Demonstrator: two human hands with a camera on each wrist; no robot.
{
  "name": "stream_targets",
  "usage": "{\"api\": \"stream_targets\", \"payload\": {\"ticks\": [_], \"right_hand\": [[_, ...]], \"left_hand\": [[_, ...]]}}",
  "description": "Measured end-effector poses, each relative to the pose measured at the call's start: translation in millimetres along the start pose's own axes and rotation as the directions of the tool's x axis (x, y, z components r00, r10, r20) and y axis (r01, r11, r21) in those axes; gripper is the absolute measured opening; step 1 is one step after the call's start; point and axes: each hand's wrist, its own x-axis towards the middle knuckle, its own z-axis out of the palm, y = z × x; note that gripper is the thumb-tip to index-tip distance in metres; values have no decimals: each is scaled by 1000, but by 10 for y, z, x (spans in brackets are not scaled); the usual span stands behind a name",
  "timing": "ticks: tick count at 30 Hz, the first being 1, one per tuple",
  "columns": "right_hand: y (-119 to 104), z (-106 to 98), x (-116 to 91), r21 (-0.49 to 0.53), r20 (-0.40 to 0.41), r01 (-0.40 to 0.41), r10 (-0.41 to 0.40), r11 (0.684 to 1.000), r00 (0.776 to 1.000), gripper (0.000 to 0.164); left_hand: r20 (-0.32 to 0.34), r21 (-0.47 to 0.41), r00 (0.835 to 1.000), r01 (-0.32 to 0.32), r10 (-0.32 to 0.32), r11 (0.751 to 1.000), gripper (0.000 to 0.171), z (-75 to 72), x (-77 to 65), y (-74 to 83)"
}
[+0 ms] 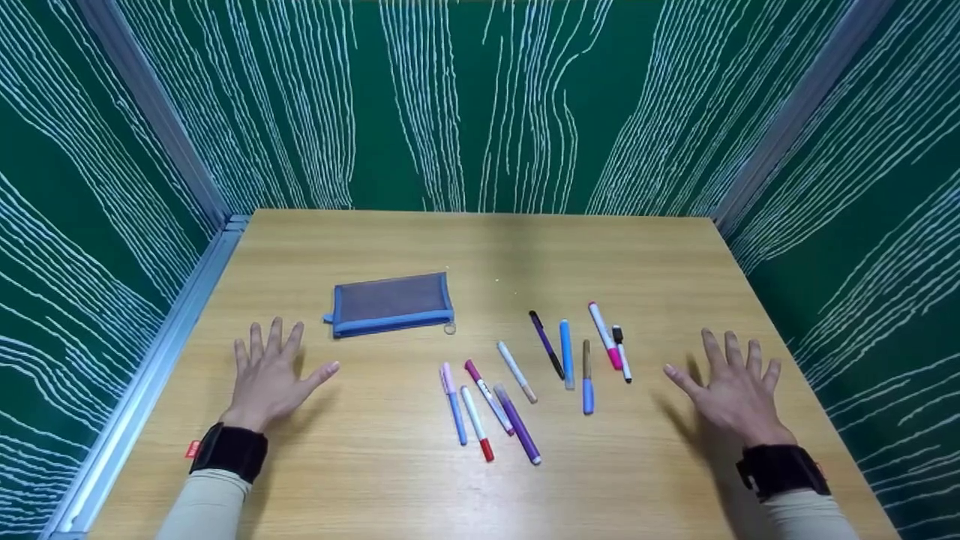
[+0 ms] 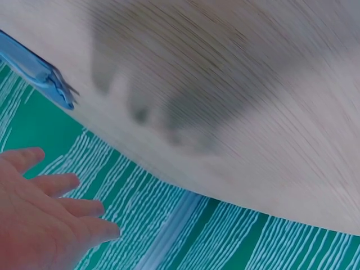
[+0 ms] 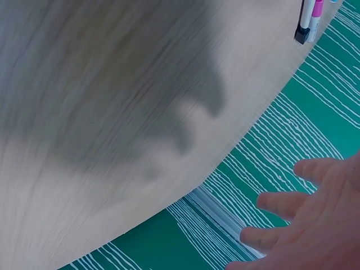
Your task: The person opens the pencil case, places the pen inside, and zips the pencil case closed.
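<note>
Left hand [image 1: 268, 381] and right hand [image 1: 735, 391] hover over the desk [image 1: 375, 487], fingers spread apart, gripping nothing; loose markers [image 1: 517, 371] lie between, likely scattered so each is reachable; beyond, leftward, the blue pouch [image 1: 391, 304] rests flat, clear of them

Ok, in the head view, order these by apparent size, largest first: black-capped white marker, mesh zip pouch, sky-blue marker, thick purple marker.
1. Mesh zip pouch, clearly largest
2. Thick purple marker, the longest of the three markers
3. Sky-blue marker
4. Black-capped white marker, shorter and slimmer
</note>
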Motion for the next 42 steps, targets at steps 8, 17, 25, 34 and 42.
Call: {"api": "stream_targets", "payload": {"ticks": [8, 17, 25, 34, 42], "right_hand": [[-29, 6, -19, -5, -1, -4, 4, 1000, 1000, 105], [-77, 24, -58, 9, 4, 14, -14, 1000, 1000, 106], [-100, 48, -98, 31, 17, 22, -23, 999, 1000, 105], [-116, 79, -128, 21, 13, 13, -13, 1000, 1000, 106], [-120, 72, -153, 34, -16, 43, -43, 998, 999, 103]], "left_hand": [[5, 1, 1000, -8, 8, 1000, 105, 25, 46, 36], [35, -18, 998, -58, 59, 998, 103, 72, 221, 173], [46, -34, 992, -119, 120, 992, 96, 153, 422, 371], [41, -19, 987, -154, 154, 988, 92, 241, 684, 521], [39, 1, 984, -173, 173, 985, 91, 302, 836, 611]]}}
